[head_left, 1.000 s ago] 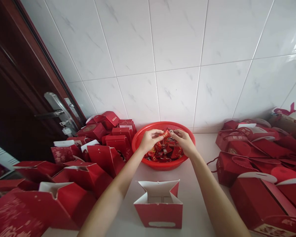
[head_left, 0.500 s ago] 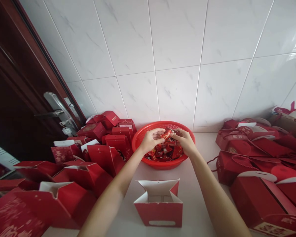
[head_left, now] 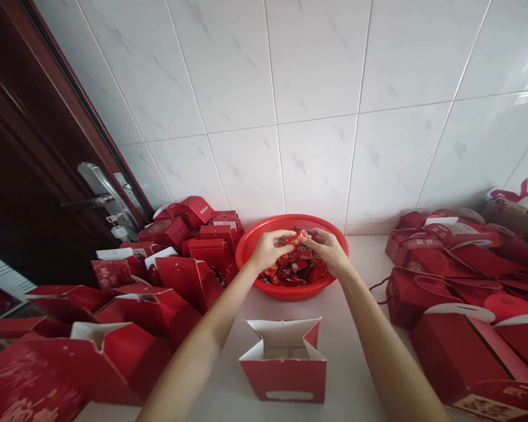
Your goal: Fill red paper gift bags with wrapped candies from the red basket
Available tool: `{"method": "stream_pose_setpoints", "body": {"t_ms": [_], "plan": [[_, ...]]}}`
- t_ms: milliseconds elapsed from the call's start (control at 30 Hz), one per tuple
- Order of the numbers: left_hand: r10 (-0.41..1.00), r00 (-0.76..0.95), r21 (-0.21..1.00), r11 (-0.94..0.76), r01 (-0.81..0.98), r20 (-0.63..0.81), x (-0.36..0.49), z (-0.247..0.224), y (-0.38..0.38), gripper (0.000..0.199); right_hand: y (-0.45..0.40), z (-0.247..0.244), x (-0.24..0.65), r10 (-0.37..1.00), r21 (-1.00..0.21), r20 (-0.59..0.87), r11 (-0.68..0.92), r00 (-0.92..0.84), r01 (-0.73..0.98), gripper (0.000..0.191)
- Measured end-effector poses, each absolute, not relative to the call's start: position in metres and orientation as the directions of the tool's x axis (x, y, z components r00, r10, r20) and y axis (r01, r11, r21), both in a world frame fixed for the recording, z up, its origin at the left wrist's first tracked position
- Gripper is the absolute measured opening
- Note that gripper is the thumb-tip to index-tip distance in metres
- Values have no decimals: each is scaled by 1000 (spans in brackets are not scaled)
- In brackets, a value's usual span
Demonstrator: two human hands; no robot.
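Observation:
Over a red plastic basket (head_left: pixel 299 292) of wrapped candies (head_left: pixel 290 269), both my hands pinch one red wrapped candy (head_left: pixel 297 237). My left hand (head_left: pixel 269 249) has its fingertips and thumb on the candy's left end. On the other end are the thumb and fingers of my right hand (head_left: pixel 330 249). Pale lettering shows on the wrapper. In front of the basket, between my forearms, stands a red paper box (head_left: pixel 286 378) with its top open; its white inside shows, and I see nothing in it.
Several open red boxes (head_left: pixel 127 357) crowd the left side, below a dark door (head_left: pixel 35 146) with a metal handle (head_left: pixel 101 193). On the right are rows of red handled boxes (head_left: pixel 457 346). A white tiled wall (head_left: pixel 312 164) rises behind the basket.
The candy between my hands has turned and shows a narrower side. Both hands stay in nearly the same place over the basket.

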State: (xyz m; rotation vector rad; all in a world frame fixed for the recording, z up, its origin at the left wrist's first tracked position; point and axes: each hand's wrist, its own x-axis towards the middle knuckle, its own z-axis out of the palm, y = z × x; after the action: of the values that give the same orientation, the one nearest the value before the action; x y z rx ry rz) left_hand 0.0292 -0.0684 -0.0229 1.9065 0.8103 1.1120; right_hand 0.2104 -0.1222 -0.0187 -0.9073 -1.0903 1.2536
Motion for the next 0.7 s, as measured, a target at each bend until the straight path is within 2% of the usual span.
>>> {"method": "stream_pose_setpoints", "body": {"t_ms": [267,400,467,567,700], "plan": [[818,390,850,-507,140,423,30,-22,-69,42,-123,-19,211,987,-937,158,162,38,-309,45],[868,328,824,-471,313,372,25,-27,-60,25,-120,-22,213,972,-908,177,222,154,-354,43],[884,356,799,-439,411,302,23,-29,-58,18,-118,-23,213,964,-899,169,236,206,-368,42],[842,519,772,-426,471,149,24,-30,-62,11,-116,-24,213,961,-901,148,229,232,-370,42],[619,770,637,-533,556,-155,32,-26,-76,29,-117,-24,213,961,-905,152,230,232,-358,42]]}}
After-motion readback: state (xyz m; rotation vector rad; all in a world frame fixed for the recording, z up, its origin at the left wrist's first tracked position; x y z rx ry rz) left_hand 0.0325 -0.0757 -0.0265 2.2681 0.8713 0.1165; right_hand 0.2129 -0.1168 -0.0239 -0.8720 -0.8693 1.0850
